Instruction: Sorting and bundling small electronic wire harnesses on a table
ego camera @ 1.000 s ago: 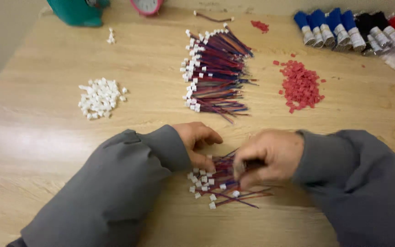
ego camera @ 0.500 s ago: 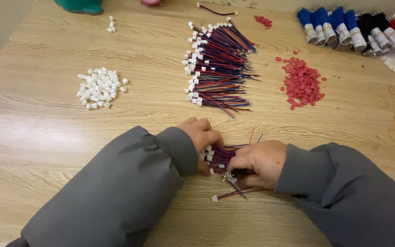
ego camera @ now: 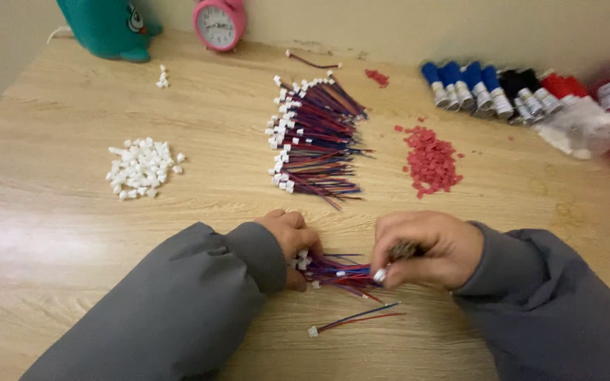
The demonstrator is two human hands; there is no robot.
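Head view: on the pale wood-grain tabletop (ego camera: 58,233), the left hand (ego camera: 292,240) and right hand (ego camera: 425,247) are both closed on a small bundle of red-and-blue wires (ego camera: 337,271) (white plastic connectors at the ends). Behind lie a white connector pile (ego camera: 142,168), red plastic bits (ego camera: 430,161) and blue, black and red thread spools (ego camera: 492,88).

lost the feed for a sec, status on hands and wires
Left hand and right hand both gripping small wire bundle. One loose wire lies just below. Nothing blocking.
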